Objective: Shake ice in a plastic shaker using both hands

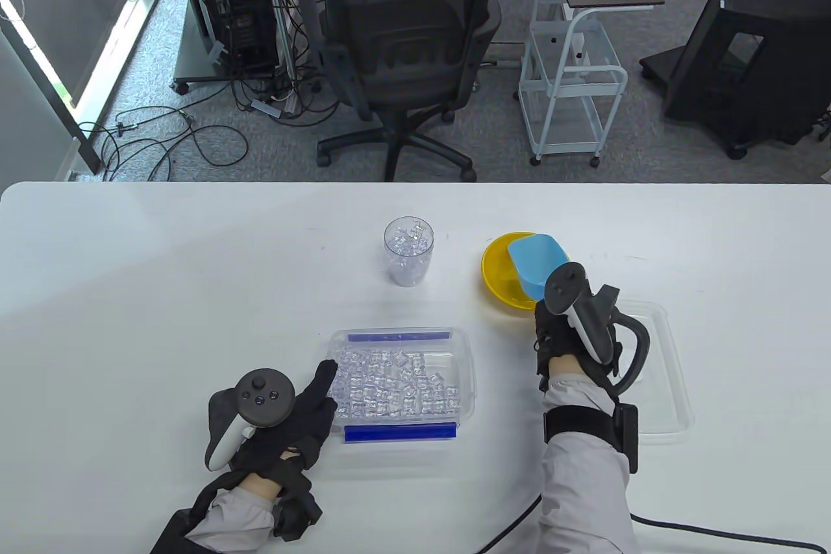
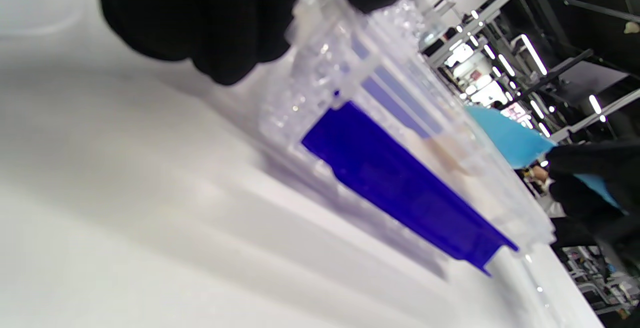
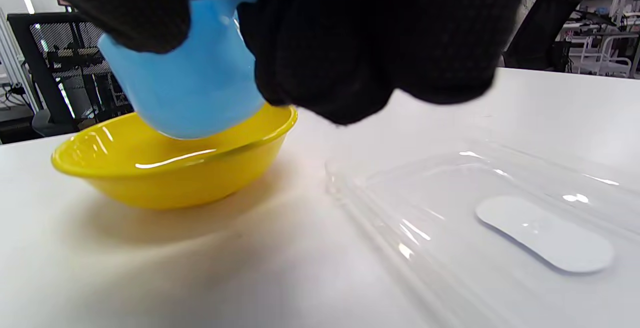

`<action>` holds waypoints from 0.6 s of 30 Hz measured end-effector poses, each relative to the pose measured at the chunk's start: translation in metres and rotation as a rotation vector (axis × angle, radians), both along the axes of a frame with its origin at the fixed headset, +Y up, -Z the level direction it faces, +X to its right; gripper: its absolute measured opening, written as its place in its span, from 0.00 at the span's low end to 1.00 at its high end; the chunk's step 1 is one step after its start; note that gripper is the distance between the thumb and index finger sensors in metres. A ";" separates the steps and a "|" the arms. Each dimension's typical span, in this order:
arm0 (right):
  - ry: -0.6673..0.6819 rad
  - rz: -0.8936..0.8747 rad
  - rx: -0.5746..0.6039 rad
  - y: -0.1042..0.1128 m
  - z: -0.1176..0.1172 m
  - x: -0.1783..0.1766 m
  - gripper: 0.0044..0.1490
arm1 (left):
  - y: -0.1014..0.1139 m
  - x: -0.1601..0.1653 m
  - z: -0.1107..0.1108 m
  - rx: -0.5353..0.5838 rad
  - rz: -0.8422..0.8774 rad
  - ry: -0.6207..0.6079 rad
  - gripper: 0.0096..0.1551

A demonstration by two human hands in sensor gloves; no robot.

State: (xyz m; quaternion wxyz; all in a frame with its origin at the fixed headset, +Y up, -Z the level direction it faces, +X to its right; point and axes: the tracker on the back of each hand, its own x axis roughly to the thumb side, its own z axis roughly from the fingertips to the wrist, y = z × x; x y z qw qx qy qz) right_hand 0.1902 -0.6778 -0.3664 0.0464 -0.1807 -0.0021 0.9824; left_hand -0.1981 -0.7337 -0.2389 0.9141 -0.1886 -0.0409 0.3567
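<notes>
The clear plastic shaker cup (image 1: 408,252) stands upright at mid-table, open-topped and partly filled with ice cubes. In front of it lies a clear ice container (image 1: 402,382) with blue clips (image 2: 400,188), holding several cubes. My left hand (image 1: 319,393) holds that container's left end, its fingers (image 2: 210,23) curled over the rim. My right hand (image 1: 552,315) grips a blue scoop (image 1: 535,265), whose mouth dips into the yellow bowl (image 1: 498,278). In the right wrist view the scoop (image 3: 190,83) hangs just inside the bowl (image 3: 165,178); its contents are hidden.
A clear lid (image 1: 662,385) lies flat at the right, under and beside my right wrist, also seen as the lid (image 3: 480,208) close to the bowl. Behind the table's far edge stand an office chair (image 1: 409,54) and a white cart (image 1: 571,60).
</notes>
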 end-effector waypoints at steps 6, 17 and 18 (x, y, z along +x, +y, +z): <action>0.004 0.066 -0.067 -0.015 -0.005 -0.012 0.38 | 0.000 0.000 0.000 0.001 -0.001 0.000 0.33; 0.004 0.044 -0.185 -0.027 -0.009 -0.008 0.41 | 0.000 0.001 0.000 0.005 -0.012 -0.004 0.33; 0.006 0.036 -0.193 -0.028 -0.008 -0.007 0.42 | 0.000 0.001 0.000 0.006 -0.013 -0.004 0.33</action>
